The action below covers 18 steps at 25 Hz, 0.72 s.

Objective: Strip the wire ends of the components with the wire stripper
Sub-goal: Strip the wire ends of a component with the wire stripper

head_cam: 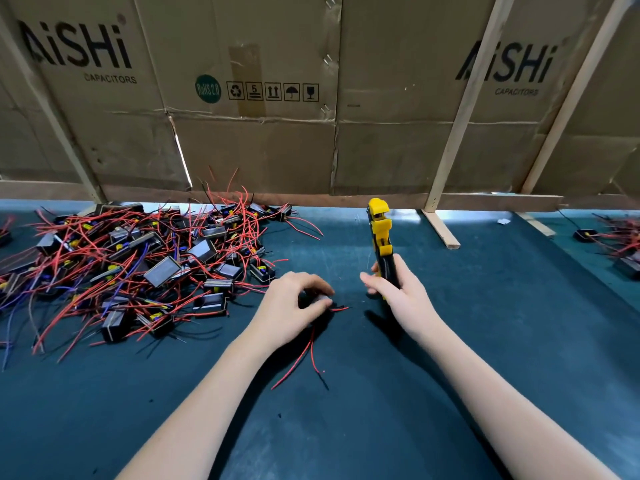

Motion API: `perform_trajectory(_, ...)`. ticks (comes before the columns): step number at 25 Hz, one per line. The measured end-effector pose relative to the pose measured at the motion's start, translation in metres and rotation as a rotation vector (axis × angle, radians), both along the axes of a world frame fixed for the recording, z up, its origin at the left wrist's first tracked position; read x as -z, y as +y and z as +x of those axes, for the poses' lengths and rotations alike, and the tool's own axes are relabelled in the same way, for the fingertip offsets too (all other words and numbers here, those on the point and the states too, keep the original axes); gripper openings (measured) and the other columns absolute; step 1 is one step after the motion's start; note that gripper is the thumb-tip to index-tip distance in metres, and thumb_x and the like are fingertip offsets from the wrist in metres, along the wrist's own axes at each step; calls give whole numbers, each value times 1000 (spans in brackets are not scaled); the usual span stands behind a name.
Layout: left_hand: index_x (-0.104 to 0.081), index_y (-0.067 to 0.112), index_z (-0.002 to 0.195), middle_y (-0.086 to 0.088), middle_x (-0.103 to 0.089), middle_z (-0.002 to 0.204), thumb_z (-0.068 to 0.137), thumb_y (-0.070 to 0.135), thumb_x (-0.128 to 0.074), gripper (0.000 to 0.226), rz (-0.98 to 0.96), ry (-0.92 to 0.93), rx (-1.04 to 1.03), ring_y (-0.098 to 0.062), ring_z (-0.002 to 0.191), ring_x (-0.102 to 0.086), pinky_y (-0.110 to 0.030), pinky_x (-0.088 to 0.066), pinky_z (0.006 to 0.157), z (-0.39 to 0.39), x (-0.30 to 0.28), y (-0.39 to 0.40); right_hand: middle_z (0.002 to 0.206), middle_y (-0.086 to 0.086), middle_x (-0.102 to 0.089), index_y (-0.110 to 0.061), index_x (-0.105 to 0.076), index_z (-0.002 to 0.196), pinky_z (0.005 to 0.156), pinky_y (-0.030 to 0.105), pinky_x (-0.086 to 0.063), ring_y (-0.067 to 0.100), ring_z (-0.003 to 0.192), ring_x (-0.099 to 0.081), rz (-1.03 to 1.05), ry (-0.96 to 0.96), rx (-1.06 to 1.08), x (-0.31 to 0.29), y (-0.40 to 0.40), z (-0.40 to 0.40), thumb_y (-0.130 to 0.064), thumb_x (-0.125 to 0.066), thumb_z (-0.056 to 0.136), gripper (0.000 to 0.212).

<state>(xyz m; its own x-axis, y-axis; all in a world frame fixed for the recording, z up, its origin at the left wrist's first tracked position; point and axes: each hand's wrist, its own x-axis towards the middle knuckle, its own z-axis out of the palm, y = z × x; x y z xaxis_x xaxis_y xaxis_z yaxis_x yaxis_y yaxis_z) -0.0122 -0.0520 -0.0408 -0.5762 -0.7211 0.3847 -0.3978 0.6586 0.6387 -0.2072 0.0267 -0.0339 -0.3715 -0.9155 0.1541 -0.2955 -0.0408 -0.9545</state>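
On the dark blue table [450, 341], a heap of components [138, 265] with red wires at left, left hand [291, 303] fingers curled round one component [320, 301] at centre, right hand [398, 289] gripping the upright yellow wire stripper [381, 233], cardboard wall [381, 116] behind.

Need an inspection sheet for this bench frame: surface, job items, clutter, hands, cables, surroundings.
Surface: dark blue-green mat, scuffed, a few small specks.
Job's things: yellow-and-black wire stripper held upright; one component under the left hand, its red wires trailing toward the camera.
Clutter: large pile of components at left; a smaller pile at the far right edge.
Hands: left hand grips the single component; right hand grips the stripper handles.
Cables: red, blue and black leads tangled through the pile; nothing else seen.
Surroundings: cardboard panels printed AiSHi Capacitors, braced by wooden slats.
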Motion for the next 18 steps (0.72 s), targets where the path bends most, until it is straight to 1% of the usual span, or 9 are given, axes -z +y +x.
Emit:
perform_trajectory(2,-73,19,92,5,-67,94,83,13,-67,12,-61,-62,-6,-16,96,-53,-32,-41,89,3,2,1,78,2,-57,-8,-57,94,74,32,-44,20,74,-53,44,32,19,-3,1,0,-37,-70,70,39)
perform_trajectory(4,-70,20,89,7,-62,94,82,19,-69,7,-93,-111,6,-15,98,-49,-33,-42,88,4,7,4,72,0,-55,-5,-59,89,64,24,-41,15,67,-48,26,62,93,1,5,0,-37,-66,63,42)
perform_trajectory(7,-67,20,85,9,-59,92,82,29,-74,12,-137,-160,30,-14,97,-47,-32,-42,84,1,7,6,58,-13,-47,-15,-53,75,52,17,-34,7,54,-39,-8,212,192,7,10,-4,-34,-71,66,27)
perform_trajectory(9,-68,19,83,11,-64,85,84,25,-75,9,-135,-44,-33,-11,92,-53,-24,-42,82,0,2,1,57,-16,-52,-23,-52,75,55,20,-37,8,56,-46,14,396,257,2,9,-13,-32,-74,69,24)
perform_trajectory(11,-72,19,78,12,-71,78,84,21,-76,7,57,179,-94,-2,82,-62,-14,-43,78,2,-3,-3,67,-15,-57,-25,-53,81,63,29,-41,12,68,-54,54,615,327,-2,11,-19,-35,-74,68,26)
perform_trajectory(12,-75,18,77,11,-74,78,84,19,-75,7,195,288,-73,-2,79,-66,-13,-46,78,4,-4,-3,72,-15,-57,-24,-54,84,65,31,-41,18,72,-54,49,703,376,-2,14,-22,-36,-74,67,29)
perform_trajectory(14,-80,17,82,3,-77,86,85,20,-72,8,437,453,26,-7,84,-71,-15,-51,79,4,-6,-2,77,-12,-57,-19,-56,87,68,32,-38,23,73,-52,-13,822,467,-2,16,-26,-36,-76,65,34)
perform_trajectory(16,-80,18,84,-1,-78,90,86,18,-69,11,537,501,77,-7,87,-72,-13,-51,78,1,-7,-2,78,-3,-58,-12,-58,89,70,36,-37,28,72,-53,-59,935,505,-5,15,-32,-34,-79,63,40)
perform_trajectory(18,-79,19,83,-3,-78,90,88,13,-68,14,544,477,95,-8,88,-72,-14,-51,78,0,-6,-4,76,4,-57,-6,-59,89,70,39,-36,32,71,-54,-82,1050,517,-6,12,-34,-32,-82,59,46)
